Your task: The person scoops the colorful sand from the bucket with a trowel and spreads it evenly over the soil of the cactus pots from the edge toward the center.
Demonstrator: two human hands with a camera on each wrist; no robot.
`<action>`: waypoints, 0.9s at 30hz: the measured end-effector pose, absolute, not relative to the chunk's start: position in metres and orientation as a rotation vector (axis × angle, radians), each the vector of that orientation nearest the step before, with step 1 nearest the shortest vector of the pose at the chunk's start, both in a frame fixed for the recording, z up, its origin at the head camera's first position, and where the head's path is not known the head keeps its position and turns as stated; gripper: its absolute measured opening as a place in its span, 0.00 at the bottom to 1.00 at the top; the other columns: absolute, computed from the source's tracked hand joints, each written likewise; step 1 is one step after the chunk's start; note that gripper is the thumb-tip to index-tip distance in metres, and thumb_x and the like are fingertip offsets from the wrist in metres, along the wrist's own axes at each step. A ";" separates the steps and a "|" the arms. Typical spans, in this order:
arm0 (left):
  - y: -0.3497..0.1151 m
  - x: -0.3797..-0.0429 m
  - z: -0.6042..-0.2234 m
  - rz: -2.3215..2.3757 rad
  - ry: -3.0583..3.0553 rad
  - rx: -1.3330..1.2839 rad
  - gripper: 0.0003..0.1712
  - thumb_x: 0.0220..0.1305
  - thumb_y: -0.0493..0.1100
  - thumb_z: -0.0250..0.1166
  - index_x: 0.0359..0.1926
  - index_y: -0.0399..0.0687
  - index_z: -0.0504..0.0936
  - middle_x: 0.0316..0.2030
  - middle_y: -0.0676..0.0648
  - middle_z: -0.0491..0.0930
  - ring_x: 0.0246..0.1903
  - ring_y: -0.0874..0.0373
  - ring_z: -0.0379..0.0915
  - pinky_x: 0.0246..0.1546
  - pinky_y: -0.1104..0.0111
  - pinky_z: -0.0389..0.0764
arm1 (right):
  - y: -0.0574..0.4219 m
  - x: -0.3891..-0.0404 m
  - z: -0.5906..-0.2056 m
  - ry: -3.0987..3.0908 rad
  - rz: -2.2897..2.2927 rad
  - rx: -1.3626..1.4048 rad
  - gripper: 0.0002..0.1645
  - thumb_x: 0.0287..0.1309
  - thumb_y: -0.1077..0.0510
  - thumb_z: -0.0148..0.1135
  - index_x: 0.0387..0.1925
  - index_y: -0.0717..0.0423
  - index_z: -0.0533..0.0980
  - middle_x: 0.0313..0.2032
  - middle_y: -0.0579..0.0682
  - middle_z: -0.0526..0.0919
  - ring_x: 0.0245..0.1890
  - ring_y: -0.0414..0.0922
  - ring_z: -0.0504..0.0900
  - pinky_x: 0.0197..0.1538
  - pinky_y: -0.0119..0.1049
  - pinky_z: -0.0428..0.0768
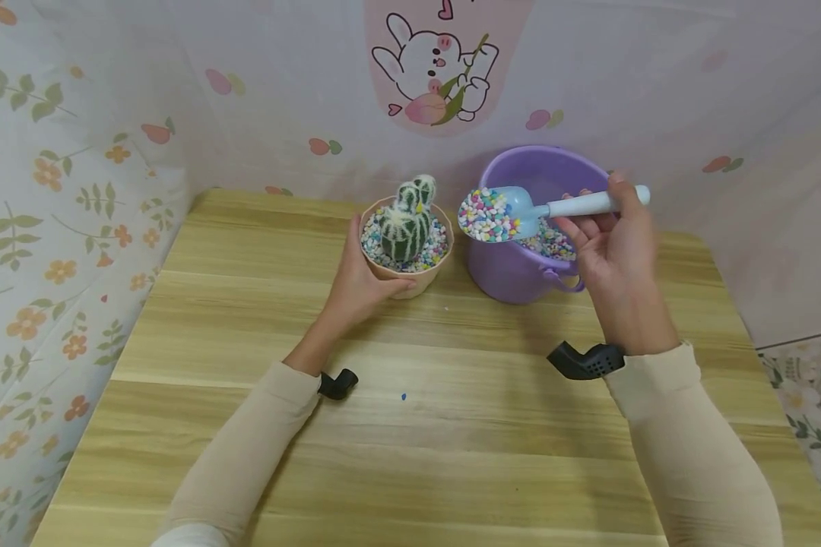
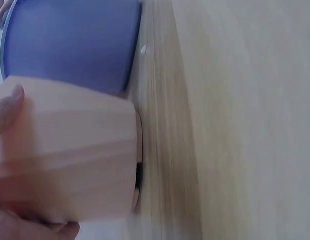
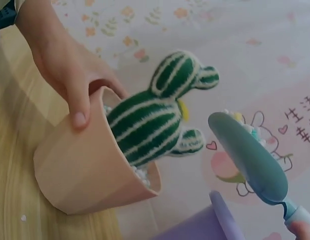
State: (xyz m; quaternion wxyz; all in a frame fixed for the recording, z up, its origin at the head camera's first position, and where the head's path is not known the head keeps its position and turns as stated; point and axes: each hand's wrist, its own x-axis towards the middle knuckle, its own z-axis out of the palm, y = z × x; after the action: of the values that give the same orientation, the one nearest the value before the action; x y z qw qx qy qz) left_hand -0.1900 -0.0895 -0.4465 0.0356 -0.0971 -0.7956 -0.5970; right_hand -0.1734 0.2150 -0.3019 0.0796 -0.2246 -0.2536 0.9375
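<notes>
My left hand (image 1: 356,285) grips the side of a peach-coloured flowerpot (image 1: 420,282), thumb across its front. A striped green cactus (image 3: 150,125) with white fuzz stands in the pot, ringed by colourful pebbles (image 1: 434,251). My right hand (image 1: 619,247) holds a light-blue trowel (image 1: 520,203) by its white handle. Its scoop, heaped with multicoloured pebbles (image 1: 486,216), is over the left rim of a purple bucket (image 1: 509,273), just right of the pot. In the right wrist view the trowel's underside shows, apart from the cactus. Some left fingers are hidden behind the pot.
More pebbles (image 1: 550,241) lie inside the bucket. On the wooden table (image 1: 451,456) are a stray blue pebble (image 1: 404,396) and a pale one near the pot. A printed cloth (image 1: 267,91) hangs behind and along the left side.
</notes>
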 end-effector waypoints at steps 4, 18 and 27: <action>-0.083 -0.185 -0.446 -1.780 -2.446 -0.223 0.77 0.38 0.52 0.83 0.77 0.57 0.34 0.74 0.46 0.46 0.72 0.54 0.46 0.71 0.56 0.52 | 0.212 -0.170 -0.304 -0.761 2.804 -0.639 0.19 0.60 0.61 0.66 0.52 0.47 0.75 0.40 0.57 0.74 0.42 0.60 0.84 0.45 0.59 0.78; -0.076 -0.176 -0.445 -1.715 -2.482 -0.076 0.80 0.38 0.55 0.83 0.76 0.60 0.30 0.74 0.43 0.44 0.71 0.48 0.49 0.68 0.51 0.59 | 0.199 -0.153 -0.307 -0.784 2.783 -0.600 0.23 0.59 0.62 0.66 0.55 0.48 0.72 0.36 0.58 0.74 0.43 0.59 0.84 0.44 0.58 0.79; -0.089 -0.184 -0.449 -1.761 -2.528 -0.202 0.80 0.39 0.54 0.82 0.76 0.58 0.28 0.76 0.45 0.40 0.74 0.49 0.42 0.71 0.51 0.52 | 0.188 -0.145 -0.311 -0.747 2.767 -0.605 0.28 0.54 0.64 0.70 0.54 0.50 0.68 0.30 0.59 0.78 0.34 0.57 0.86 0.43 0.58 0.79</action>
State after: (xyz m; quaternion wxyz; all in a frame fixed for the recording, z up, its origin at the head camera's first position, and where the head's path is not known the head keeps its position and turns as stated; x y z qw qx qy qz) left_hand -0.1843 -0.0891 -0.4492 0.0269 -0.0654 -0.8185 -0.5702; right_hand -0.1449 0.1882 -0.3112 0.1060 -0.2054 -0.2534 0.9393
